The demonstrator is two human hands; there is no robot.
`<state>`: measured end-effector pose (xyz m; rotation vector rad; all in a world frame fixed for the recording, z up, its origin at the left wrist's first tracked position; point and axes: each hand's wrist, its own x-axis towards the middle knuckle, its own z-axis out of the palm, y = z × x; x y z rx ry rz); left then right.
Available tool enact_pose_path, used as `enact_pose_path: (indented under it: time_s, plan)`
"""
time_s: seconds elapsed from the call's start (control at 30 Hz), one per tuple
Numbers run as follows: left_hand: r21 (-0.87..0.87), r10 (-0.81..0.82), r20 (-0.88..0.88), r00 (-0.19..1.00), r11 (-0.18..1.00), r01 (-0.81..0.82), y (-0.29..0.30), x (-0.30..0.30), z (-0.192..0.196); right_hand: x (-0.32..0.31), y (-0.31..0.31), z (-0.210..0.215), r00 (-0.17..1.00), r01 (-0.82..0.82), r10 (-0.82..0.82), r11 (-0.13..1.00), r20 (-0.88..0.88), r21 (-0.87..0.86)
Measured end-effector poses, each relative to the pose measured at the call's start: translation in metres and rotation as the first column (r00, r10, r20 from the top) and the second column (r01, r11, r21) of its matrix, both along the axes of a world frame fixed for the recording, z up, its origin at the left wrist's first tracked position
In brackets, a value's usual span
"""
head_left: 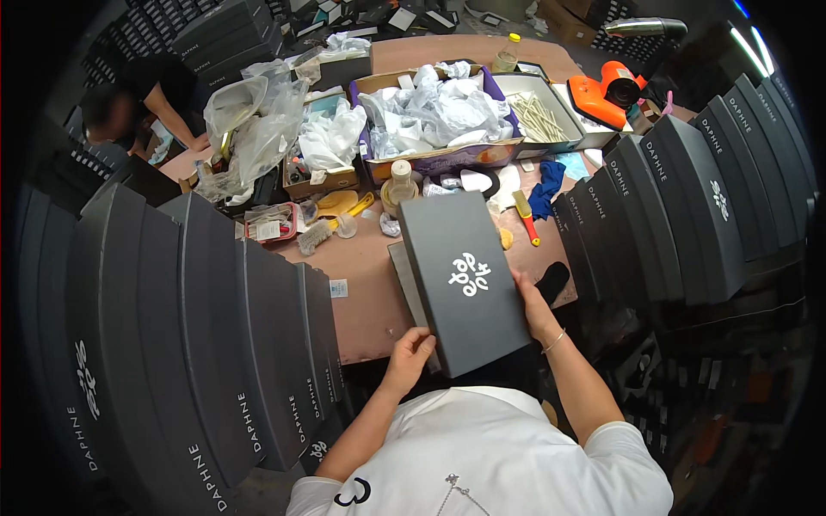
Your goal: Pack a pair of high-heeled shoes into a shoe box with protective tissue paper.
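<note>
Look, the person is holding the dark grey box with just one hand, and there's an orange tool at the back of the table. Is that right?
Not quite. The head view shows both hands on the dark grey box: left hand at its near corner, right hand on its right edge. The orange tool is indeed at the back.

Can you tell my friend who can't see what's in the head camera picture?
A person's left hand and right hand hold a dark grey box over a messy table. Stacks of grey boxes stand on both sides.

Bright overhead light, dark bent fisheye rim, slightly soft
</note>
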<state>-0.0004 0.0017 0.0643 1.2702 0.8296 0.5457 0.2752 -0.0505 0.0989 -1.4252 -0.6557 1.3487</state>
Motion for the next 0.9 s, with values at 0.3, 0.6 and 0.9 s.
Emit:
enact_pose_path:
  time_s: [0.3,0.6,0.9]
  plan:
    - [-0.091,0.260,-0.068,0.963,0.960,-0.266,-0.005,-0.010,-0.047,-0.043,0.000,-0.034,0.837,-0.241,0.288,0.957,0.465,-0.160]
    - [-0.573,0.090,0.008,0.996,0.816,-0.069,0.026,-0.024,-0.072,-0.063,-0.026,-0.095,0.887,-0.182,0.209,0.978,0.411,-0.105]
    - [0.194,-0.428,0.689,0.585,0.887,0.420,0.049,0.106,0.136,0.082,-0.094,0.264,0.733,0.222,-0.454,0.863,0.507,0.453]
